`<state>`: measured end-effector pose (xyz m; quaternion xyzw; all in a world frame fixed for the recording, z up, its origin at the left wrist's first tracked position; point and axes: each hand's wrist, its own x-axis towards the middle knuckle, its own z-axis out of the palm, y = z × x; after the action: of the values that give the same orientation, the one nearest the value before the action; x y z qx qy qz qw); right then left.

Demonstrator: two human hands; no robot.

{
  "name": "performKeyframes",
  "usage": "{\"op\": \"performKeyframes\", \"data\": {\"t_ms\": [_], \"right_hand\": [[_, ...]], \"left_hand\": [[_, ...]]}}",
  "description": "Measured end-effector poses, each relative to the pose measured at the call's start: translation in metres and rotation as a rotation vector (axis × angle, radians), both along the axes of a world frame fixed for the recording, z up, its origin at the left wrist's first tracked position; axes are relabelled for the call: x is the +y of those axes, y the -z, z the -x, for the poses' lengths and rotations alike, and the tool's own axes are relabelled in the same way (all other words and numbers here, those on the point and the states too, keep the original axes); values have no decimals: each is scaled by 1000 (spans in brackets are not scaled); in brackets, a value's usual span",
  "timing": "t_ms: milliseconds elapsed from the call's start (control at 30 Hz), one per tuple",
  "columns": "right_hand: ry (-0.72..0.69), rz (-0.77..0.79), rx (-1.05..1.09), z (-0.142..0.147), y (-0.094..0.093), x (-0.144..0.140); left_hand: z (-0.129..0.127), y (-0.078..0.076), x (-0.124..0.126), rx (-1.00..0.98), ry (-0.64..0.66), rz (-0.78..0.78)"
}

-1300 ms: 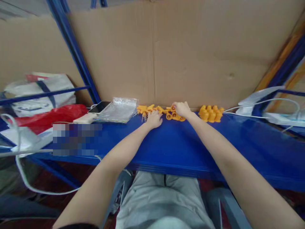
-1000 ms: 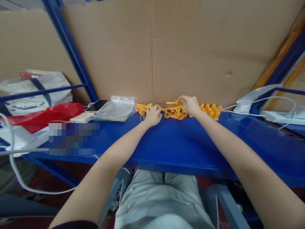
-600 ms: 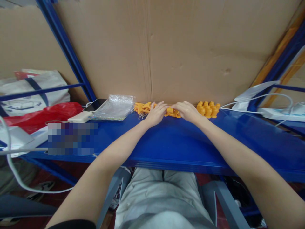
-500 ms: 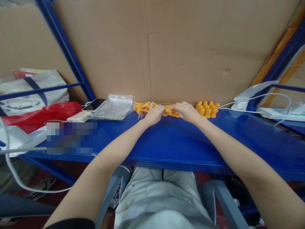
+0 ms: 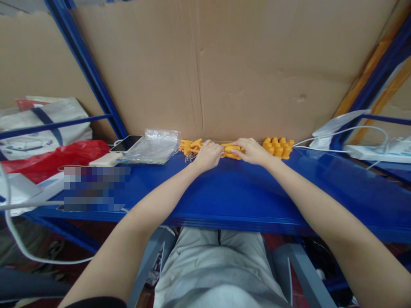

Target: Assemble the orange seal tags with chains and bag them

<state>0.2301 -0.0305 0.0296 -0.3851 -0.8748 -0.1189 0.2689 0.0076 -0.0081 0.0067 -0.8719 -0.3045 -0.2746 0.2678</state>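
My left hand point(image 5: 208, 155) is closed, its fingertips around the near end of a small orange plastic piece point(image 5: 231, 148). From the other side my right hand point(image 5: 251, 150) pinches the same piece between thumb and fingers. More orange pieces lie on the table just under and behind my fingers, partly hidden. Left of my left hand sits a pile of orange pieces with thin metal chains point(image 5: 190, 147). To the right of my right hand, several orange bottle-shaped pieces point(image 5: 278, 148) stand upright in rows.
The blue table point(image 5: 221, 192) backs onto a cardboard panel point(image 5: 257, 68). On the left lie clear plastic bags point(image 5: 157, 147), a phone point(image 5: 128, 143), a white box-like device point(image 5: 106, 160) and a red bag point(image 5: 70, 156). White cables and a power strip point(image 5: 382, 152) are at the right.
An orange piece has come up between my fingers, more plainly seen now. My right thumb has come into view against it. The view has shifted slightly.
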Motion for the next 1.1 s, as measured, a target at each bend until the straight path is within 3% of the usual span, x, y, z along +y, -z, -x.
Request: {"op": "performKeyframes", "data": {"t_ms": [200,400,533,733,967,1100], "right_hand": [[89,84,-196,5,2,-1],[219,-214,-324,12,-6,-13],[201,-387,-295,13,-6,-10],[193,-484,-251,6,-6,-4],[150,-511,-229,2,-6,-4],[139,-506,-214,1,-5,-4]], "left_hand": [[-4,2,-2,61,8,73],[-11,-2,-2,-90,-35,221],[-14,-5,0,-344,69,475],[-18,-12,-4,-605,267,960],[-14,-18,-9,-670,414,1218],[-12,-22,-12,-674,432,1389]]}}
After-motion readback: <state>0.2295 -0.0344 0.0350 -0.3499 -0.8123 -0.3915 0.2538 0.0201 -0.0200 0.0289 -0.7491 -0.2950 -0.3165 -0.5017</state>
